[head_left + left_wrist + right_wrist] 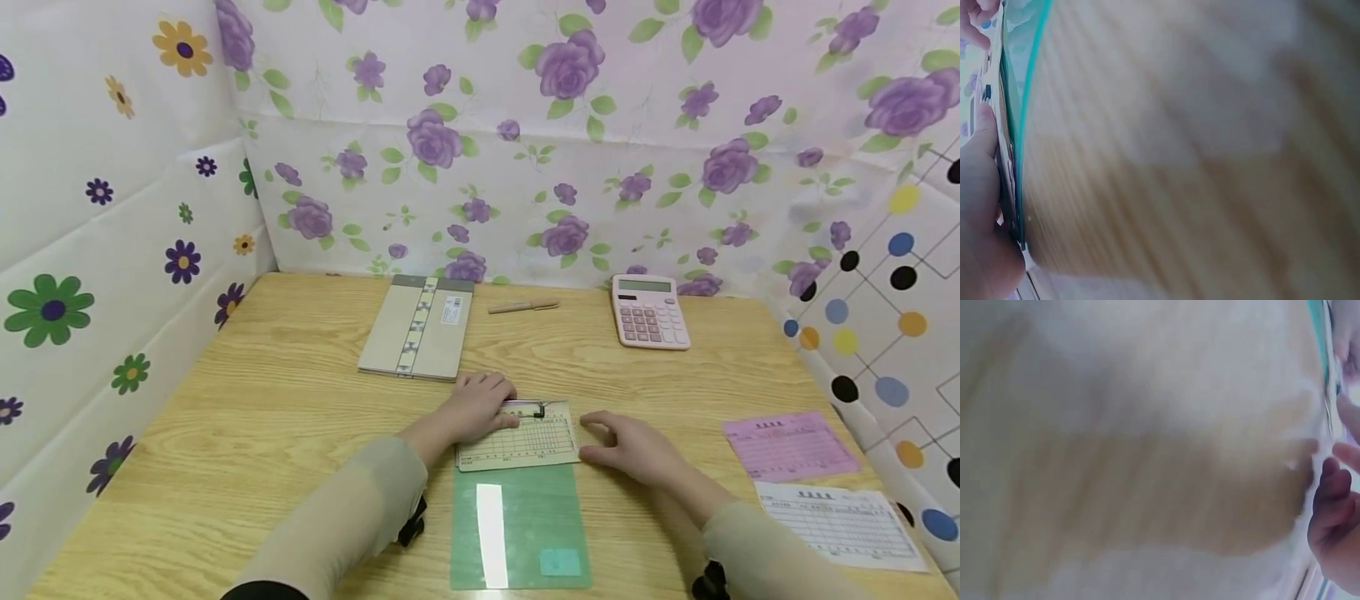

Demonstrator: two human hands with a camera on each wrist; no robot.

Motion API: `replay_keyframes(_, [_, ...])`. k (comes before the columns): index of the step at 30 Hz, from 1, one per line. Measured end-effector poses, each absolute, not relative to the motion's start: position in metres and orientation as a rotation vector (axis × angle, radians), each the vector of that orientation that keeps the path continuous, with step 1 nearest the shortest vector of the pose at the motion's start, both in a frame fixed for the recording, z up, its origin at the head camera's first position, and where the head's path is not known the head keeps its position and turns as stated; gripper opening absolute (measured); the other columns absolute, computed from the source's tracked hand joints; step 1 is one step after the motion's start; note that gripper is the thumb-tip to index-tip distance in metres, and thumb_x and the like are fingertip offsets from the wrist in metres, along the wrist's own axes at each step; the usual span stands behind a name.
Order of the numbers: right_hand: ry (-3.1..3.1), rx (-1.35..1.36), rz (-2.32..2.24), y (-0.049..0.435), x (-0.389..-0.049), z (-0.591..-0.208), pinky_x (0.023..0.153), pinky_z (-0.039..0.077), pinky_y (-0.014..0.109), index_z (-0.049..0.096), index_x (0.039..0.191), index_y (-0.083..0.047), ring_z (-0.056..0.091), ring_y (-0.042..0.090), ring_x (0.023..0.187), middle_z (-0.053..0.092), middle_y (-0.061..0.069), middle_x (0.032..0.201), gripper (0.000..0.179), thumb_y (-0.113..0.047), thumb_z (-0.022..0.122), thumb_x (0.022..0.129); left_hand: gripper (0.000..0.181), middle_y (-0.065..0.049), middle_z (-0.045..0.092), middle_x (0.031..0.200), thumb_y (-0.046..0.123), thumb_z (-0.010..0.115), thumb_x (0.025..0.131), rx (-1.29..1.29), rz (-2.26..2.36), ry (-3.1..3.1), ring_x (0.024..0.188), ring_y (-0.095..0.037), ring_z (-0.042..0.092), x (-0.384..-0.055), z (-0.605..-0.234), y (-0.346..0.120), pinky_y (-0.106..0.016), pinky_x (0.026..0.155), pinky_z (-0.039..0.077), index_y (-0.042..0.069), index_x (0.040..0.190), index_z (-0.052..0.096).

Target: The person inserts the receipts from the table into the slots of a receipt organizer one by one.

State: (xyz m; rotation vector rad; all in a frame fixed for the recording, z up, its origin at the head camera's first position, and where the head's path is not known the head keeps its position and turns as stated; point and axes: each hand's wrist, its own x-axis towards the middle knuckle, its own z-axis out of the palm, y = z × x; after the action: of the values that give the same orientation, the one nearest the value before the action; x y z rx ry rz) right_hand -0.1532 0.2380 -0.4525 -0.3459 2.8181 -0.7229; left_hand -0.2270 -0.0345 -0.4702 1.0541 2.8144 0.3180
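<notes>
I'm holding the green clipboard (536,517) near its clip (540,410) with my left grip (482,408), while my right grip (628,447) is curving, fingers parted, just beside the cream form (521,442).

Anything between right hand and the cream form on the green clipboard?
Nothing visible. The right hand is beside the right edge of the cream form; the left hand is at its upper left, not between.

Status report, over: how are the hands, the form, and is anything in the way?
Left hand on form, upper left. Right hand by its right edge, contact unclear. Form over green board. Pen, calculator farther back, not in way.
</notes>
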Motion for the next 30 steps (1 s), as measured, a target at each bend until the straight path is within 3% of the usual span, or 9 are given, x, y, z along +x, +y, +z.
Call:
replay_keyframes(9, [2.87, -0.403, -0.726, 0.313, -0.155, -0.435, 0.054, 0.037, 0.029, 0.056, 0.127, -0.007, 0.045, 0.011, 0.06, 0.058, -0.003, 0.083, 0.054, -0.036, 0.069, 0.085, 0.047, 0.001, 0.046, 0.126, 0.054, 0.049, 0.089, 1.043, 0.37, 2.79, 0.112, -0.021, 0.041, -0.227, -0.468, -0.036, -0.043, 0.09, 0.028, 0.02, 0.121, 0.05])
replay_keyframes(16, [2.853, -0.255, -0.727, 0.38, -0.147, -0.436, 0.06, 0.043, 0.033, 0.052, 0.131, -0.004, 0.053, 0.018, 0.075, 0.059, 0.017, 0.108, 0.063, -0.043, 0.067, 0.084, 0.047, 0.002, 0.046, 0.126, 0.055, 0.05, 0.087, 1.031, 0.402, 2.763, 0.112, -0.021, 0.04, -0.227, -0.47, -0.036, -0.045, 0.094, 0.025, 0.021, 0.119, 0.05])
replay_keyframes(19, [2.884, -0.234, -0.682, 0.411, -0.143, -0.438, 0.066, 0.047, 0.039, 0.052, 0.13, -0.002, 0.058, 0.026, 0.085, 0.058, 0.02, 0.112, 0.064, -0.044, 0.067, 0.084, 0.047, 0.002, 0.046, 0.125, 0.056, 0.051, 0.086, 1.033, 0.408, 2.759, 0.109, -0.021, 0.04, -0.227, -0.472, -0.036, -0.045, 0.093, 0.026, 0.021, 0.118, 0.05])
replay_keyframes(23, [2.963, -0.184, -0.525, 0.452, -0.139, -0.443, 0.074, 0.045, 0.049, 0.052, 0.129, 0.0, 0.056, 0.035, 0.092, 0.056, 0.024, 0.114, 0.069, -0.049, 0.067, 0.082, 0.047, 0.002, 0.046, 0.124, 0.055, 0.051, 0.086, 1.031, 0.41, 2.765, 0.109, -0.02, 0.04, -0.228, -0.474, -0.036, -0.044, 0.093, 0.026, 0.021, 0.118, 0.051])
replay_keyframes(27, [2.946, -0.025, -0.442, 0.483, -0.132, -0.447, 0.076, 0.037, 0.065, 0.047, 0.13, 0.005, 0.044, 0.054, 0.099, 0.038, 0.04, 0.122, 0.08, -0.056, 0.064, 0.081, 0.046, 0.002, 0.046, 0.125, 0.054, 0.052, 0.087, 1.033, 0.418, 2.771, 0.109, -0.021, 0.041, -0.228, -0.472, -0.036, -0.045, 0.093, 0.026, 0.021, 0.118, 0.051])
replay_keyframes(30, [2.962, 0.086, -0.389, 0.495, -0.128, -0.45, 0.083, 0.026, 0.07, 0.047, 0.129, 0.006, 0.031, 0.06, 0.106, 0.031, 0.043, 0.121, 0.084, -0.06, 0.062, 0.08, 0.046, 0.001, 0.046, 0.125, 0.054, 0.052, 0.087, 1.028, 0.416, 2.776, 0.11, -0.022, 0.041, -0.228, -0.471, -0.036, -0.045, 0.093, 0.026, 0.02, 0.119, 0.051])
